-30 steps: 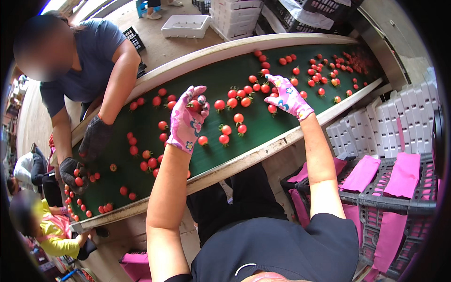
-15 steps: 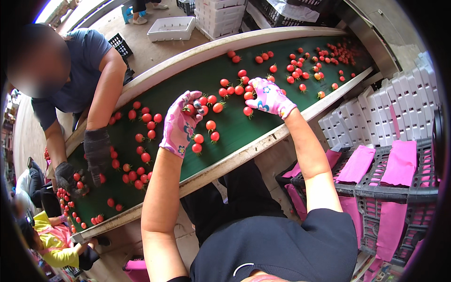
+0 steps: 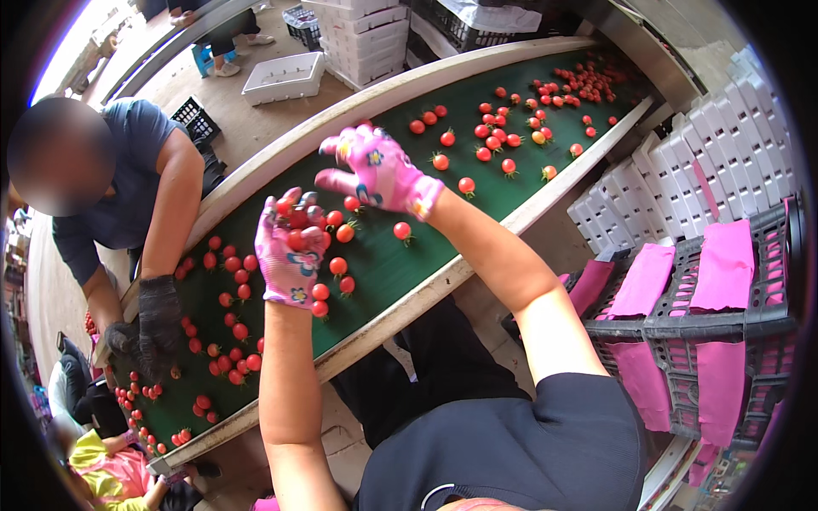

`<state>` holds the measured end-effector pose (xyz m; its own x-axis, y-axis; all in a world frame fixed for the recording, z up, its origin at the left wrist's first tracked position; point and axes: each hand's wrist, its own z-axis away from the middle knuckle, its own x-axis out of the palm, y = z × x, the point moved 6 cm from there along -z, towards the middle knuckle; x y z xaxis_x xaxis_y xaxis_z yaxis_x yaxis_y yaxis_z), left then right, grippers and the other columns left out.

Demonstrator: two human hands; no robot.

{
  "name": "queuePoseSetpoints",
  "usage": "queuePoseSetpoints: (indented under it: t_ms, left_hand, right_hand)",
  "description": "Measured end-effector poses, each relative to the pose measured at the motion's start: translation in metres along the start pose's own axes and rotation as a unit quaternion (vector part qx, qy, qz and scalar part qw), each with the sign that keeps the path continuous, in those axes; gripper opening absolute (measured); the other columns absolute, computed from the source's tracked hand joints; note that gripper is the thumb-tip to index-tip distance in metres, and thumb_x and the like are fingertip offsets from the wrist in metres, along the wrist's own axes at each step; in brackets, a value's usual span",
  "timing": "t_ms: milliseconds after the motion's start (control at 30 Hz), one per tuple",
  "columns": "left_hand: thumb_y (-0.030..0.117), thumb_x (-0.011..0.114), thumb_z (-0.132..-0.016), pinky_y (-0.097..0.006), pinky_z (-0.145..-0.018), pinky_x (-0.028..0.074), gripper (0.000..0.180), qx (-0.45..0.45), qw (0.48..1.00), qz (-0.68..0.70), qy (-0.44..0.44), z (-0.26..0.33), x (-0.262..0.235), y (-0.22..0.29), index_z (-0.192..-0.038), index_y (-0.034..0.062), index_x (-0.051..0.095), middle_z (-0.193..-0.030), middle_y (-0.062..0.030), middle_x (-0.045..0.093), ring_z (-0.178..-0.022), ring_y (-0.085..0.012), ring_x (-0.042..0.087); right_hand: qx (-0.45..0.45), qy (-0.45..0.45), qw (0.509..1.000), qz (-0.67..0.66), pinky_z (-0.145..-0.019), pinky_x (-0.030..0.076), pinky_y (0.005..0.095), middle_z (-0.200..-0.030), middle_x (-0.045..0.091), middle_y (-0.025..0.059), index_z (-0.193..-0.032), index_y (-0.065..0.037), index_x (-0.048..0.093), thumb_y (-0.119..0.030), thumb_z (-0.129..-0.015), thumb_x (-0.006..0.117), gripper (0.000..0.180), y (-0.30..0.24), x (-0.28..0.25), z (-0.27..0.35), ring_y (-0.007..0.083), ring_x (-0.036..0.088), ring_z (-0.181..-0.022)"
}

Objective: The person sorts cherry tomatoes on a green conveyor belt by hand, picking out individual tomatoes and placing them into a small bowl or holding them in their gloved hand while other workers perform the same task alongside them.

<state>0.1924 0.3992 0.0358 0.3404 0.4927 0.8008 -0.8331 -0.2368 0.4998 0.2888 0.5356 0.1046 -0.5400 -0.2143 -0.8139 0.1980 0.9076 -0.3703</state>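
The left hand point(image 3: 291, 255) is cupping several tomatoes point(image 3: 297, 219) above the green belt point(image 3: 417, 255), its fingers curling around them. The right hand point(image 3: 383, 175) is hovering nearby, farther to the right, its thumb and fingers spreading apart and apparently grasping nothing. More tomatoes are lying loose along the belt, singly and in clusters, some just beside the left hand; many are showing green stems. They are looking light, smooth and rather slippery, firm but probably bruising under a hard squeeze. Their round sides are offering the best hold, with gentle fingertips staying clear of the stems.
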Motion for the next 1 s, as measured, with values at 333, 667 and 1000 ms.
queuePoseSetpoints:
  t_ms: [333,667,1000]
  left_hand:
    - [0.037,0.057,-0.095,-0.03,-0.06,0.047,0.037,0.034,0.998,0.054,0.012,-0.009,0.006,0.001,-0.085,0.0015,0.06,-0.091,-0.0162,0.065,-0.085,-0.0274,0.061]
    - [0.028,0.056,-0.096,-0.028,-0.057,0.044,0.025,0.038,0.999,0.029,-0.008,0.0,0.035,-0.003,-0.088,0.0038,0.058,-0.086,-0.0085,0.061,-0.082,-0.0252,0.059]
    - [0.03,0.057,-0.096,-0.029,-0.058,0.046,0.03,0.014,1.0,-0.004,-0.025,0.0,0.032,-0.004,-0.085,0.0024,0.06,-0.087,-0.0148,0.063,-0.078,-0.0243,0.059]
  right_hand:
    - [-0.109,-0.161,0.969,-0.151,-0.104,0.036,0.0449,-0.127,0.055,0.0192,-0.12,-0.005,0.061,-0.039,-0.092,0.059,0.045,0.019,0.018,0.034,0.0355,0.049,-0.121]
    - [0.255,0.056,0.963,0.069,-0.083,0.052,0.04,-0.095,0.068,0.0125,-0.102,-0.006,0.069,-0.009,-0.083,0.063,0.02,0.191,-0.101,0.127,0.0296,0.065,-0.092]
    - [-0.023,0.001,0.999,-0.044,-0.08,0.052,0.0365,-0.087,0.07,0.0063,-0.098,-0.009,0.069,-0.017,-0.085,0.066,0.016,0.092,-0.063,0.103,0.0271,0.067,-0.085]
